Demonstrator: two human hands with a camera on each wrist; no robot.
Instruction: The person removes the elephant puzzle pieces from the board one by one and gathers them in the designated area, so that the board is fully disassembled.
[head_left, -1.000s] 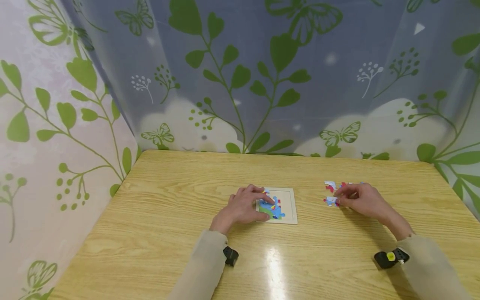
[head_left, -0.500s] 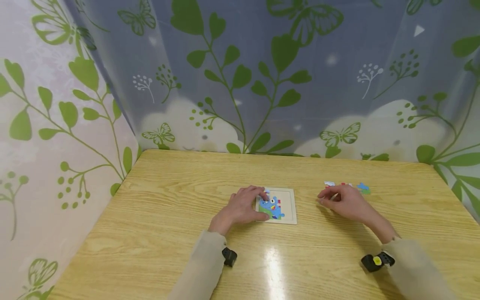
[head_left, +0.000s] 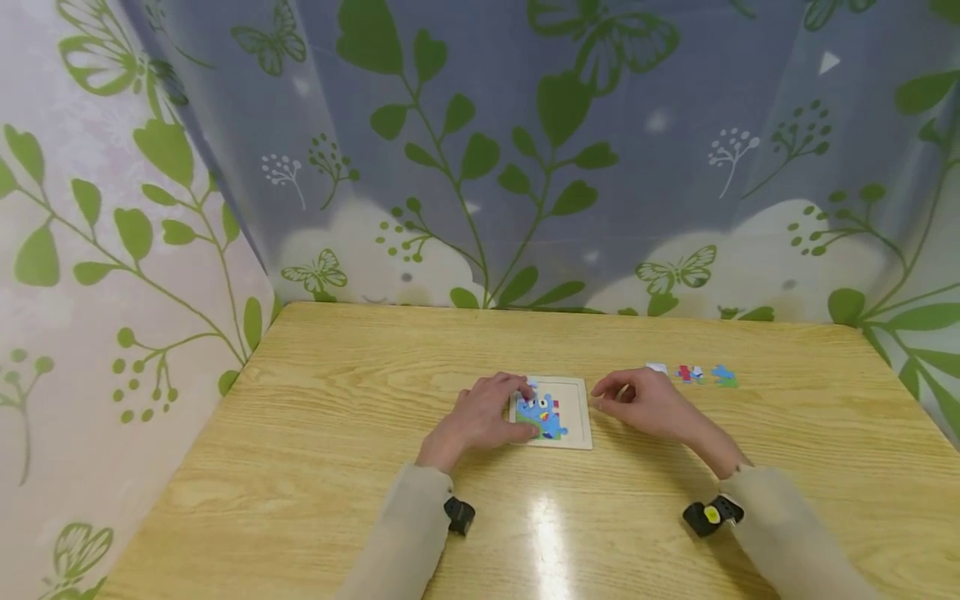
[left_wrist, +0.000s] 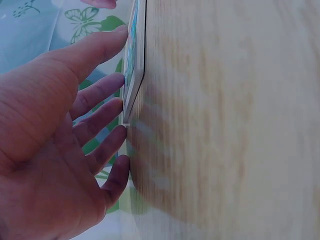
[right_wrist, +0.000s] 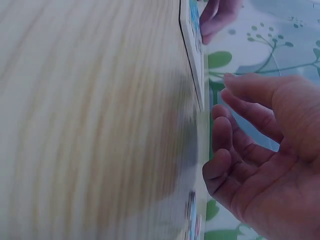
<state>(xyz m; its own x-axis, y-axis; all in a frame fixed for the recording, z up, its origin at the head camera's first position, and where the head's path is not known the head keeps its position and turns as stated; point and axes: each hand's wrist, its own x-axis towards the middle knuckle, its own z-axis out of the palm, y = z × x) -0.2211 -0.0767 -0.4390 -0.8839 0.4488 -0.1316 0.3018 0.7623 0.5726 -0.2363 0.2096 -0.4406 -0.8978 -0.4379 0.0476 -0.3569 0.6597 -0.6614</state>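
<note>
My left hand (head_left: 486, 412) rests at the left side of a pale puzzle board (head_left: 576, 417), its fingertips and thumb touching it. Part of a blue animal picture (head_left: 551, 421) is assembled on the board, partly under the fingers. In the left wrist view, the left hand's fingers (left_wrist: 102, 95) are spread along the board's edge. My right hand (head_left: 648, 404) hovers just right of the board, thumb and index finger (right_wrist: 245, 102) bent toward each other. Whether a puzzle piece lies between these tips cannot be seen; the other fingers are loosely curled.
Several loose puzzle pieces lie in a row behind the right hand: a whitish one (head_left: 657, 367), a red and white one (head_left: 690, 374) and a blue-green one (head_left: 724, 376). Behind the wooden table (head_left: 360, 375) hangs a leaf-patterned curtain (head_left: 480, 167).
My right hand has moved left from the loose puzzle pieces to the board's right edge. The piece by its fingertips earlier is out of sight. My left hand keeps its place, index finger drawn back.
</note>
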